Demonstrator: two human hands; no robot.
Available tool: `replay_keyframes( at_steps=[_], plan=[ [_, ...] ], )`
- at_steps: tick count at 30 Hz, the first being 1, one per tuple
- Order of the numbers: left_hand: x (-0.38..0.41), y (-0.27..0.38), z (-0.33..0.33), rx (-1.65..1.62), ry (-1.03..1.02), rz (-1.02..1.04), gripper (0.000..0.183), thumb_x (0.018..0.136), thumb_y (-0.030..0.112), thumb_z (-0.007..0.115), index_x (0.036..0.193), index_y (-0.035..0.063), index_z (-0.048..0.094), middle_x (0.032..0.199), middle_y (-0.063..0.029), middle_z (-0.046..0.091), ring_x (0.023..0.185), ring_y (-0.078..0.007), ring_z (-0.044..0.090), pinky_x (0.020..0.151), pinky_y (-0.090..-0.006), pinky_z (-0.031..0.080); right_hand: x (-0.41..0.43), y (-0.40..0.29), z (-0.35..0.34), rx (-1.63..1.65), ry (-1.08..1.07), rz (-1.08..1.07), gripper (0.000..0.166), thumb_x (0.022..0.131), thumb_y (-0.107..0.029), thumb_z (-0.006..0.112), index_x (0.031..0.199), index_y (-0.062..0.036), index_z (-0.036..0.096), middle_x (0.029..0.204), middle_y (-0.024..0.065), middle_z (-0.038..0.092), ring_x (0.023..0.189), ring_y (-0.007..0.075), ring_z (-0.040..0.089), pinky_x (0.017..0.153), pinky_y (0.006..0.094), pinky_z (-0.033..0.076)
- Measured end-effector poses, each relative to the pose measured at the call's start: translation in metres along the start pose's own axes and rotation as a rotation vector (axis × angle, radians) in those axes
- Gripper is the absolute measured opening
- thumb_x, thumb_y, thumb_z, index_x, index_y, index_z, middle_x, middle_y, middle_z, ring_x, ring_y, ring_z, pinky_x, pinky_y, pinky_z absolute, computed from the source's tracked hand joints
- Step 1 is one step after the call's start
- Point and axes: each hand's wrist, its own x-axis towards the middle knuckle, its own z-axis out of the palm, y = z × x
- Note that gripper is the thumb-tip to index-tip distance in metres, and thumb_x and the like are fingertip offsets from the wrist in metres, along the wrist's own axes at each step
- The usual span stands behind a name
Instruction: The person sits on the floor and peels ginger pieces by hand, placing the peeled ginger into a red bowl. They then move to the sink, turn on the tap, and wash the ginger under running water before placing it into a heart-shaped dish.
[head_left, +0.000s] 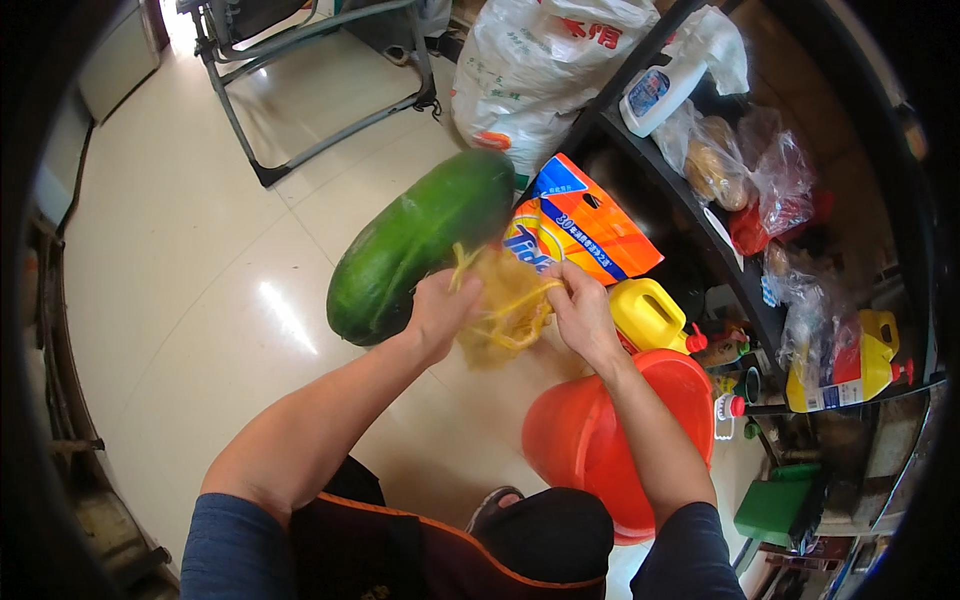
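Between my hands hangs a yellow mesh bag (495, 330) with a yellow drawstring, blurred in places. My left hand (441, 304) grips one side of its top, and my right hand (583, 307) pinches the drawstring on the other side. Whether anything lies inside the bag I cannot tell. Just beyond my left hand, a large green winter melon (420, 232) rests on the tiled floor, its near side partly covered by that hand. An orange Tide detergent bag (592, 225) stands beyond my right hand.
A red plastic bucket (555, 435) stands below my right forearm, with a yellow jug (649, 311) beyond it. Black shelving (675, 169) holding bottles and plastic bags runs along the right. A full white sack (517, 90) and a metal-framed folding chair (337, 135) stand at the back.
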Motion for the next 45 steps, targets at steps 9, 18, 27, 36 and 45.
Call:
replay_keyframes(
  at_steps=[9, 18, 27, 36, 45],
  plan=[
    [-0.024, 0.026, 0.027, 0.792, -0.079, 0.453, 0.036, 0.079, 0.019, 0.076, 0.109, 0.002, 0.068, 0.095, -0.0173, 0.07, 0.087, -0.0329, 0.069, 0.077, -0.0396, 0.054, 0.009, -0.041, -0.012, 0.074, -0.055, -0.004, 0.02, 0.092, -0.004, 0.052, 0.106, -0.0004, 0.067, 0.094, 0.0227, 0.068, 0.089, 0.0352, 0.068, 0.08, 0.0382, 0.052],
    [-0.025, 0.033, 0.024, 1.038, 0.065, 0.236, 0.026, 0.079, 0.016, 0.067, 0.095, -0.0042, 0.07, 0.086, -0.0296, 0.067, 0.074, -0.0427, 0.068, 0.07, -0.0469, 0.056, 0.05, -0.023, -0.04, -0.451, 0.148, -0.333, 0.014, 0.083, 0.001, 0.063, 0.093, 0.0007, 0.072, 0.091, 0.0197, 0.063, 0.079, 0.0374, 0.065, 0.074, 0.0441, 0.053],
    [-0.04, 0.027, 0.027, 0.477, -0.015, -0.037, 0.019, 0.083, 0.003, 0.067, 0.096, -0.0112, 0.069, 0.081, -0.0146, 0.07, 0.068, -0.0212, 0.072, 0.057, -0.0321, 0.059, 0.014, -0.047, -0.021, -0.372, 0.241, -0.655, 0.02, 0.077, 0.009, 0.066, 0.096, 0.0032, 0.064, 0.09, 0.0185, 0.055, 0.085, 0.035, 0.059, 0.077, 0.042, 0.051],
    [-0.049, 0.032, 0.032, 0.513, -0.014, -0.003, 0.016, 0.082, 0.0, 0.066, 0.093, -0.0126, 0.067, 0.08, -0.0158, 0.069, 0.063, -0.0216, 0.07, 0.057, -0.0325, 0.06, 0.002, 0.001, 0.012, -0.068, -0.408, -0.064, 0.025, 0.084, 0.006, 0.055, 0.109, 0.0029, 0.059, 0.102, 0.0257, 0.06, 0.098, 0.0425, 0.061, 0.087, 0.044, 0.05],
    [-0.05, 0.037, 0.029, 0.454, -0.009, -0.039, 0.018, 0.082, 0.008, 0.064, 0.084, -0.0096, 0.064, 0.07, -0.0133, 0.066, 0.059, -0.0204, 0.069, 0.054, -0.0324, 0.055, 0.019, -0.038, 0.012, -1.298, 0.072, -0.461, 0.047, 0.082, -0.005, 0.057, 0.126, 0.012, 0.054, 0.134, 0.0279, 0.052, 0.128, 0.041, 0.049, 0.107, 0.0406, 0.042]
  ],
)
